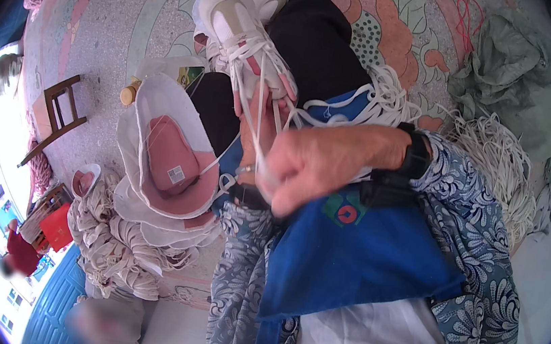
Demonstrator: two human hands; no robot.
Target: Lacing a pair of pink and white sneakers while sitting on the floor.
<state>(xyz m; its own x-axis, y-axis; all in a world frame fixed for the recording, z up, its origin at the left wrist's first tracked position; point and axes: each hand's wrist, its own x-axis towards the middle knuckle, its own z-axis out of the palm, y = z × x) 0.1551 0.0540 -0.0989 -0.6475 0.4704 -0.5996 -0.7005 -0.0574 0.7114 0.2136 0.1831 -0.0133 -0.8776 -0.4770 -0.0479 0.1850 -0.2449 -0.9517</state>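
Note:
A white and pink shoe upper (227, 27), with white laces run through its eyelets, rests across my dark-trousered legs. My left hand (249, 143), partly hidden behind my right, is closed on the upper's near end. Nearer to me, my right hand (331, 158) is closed in a fist around a white shoelace (252, 118), stretched taut from the upper. Motion slightly blurs its fingers. Beside my right wrist, a bundle of white laces (386, 96) lies over my lap. A blue apron (347, 262) covers my front.
Stacked white shoe uppers (185, 155) with pink linings stand at my left, above a heap of more uppers (127, 250). Loose white laces (501, 164) and a grey-green cloth (505, 62) lie right. A small wooden chair (61, 113) and a person in red (23, 252) are farther left.

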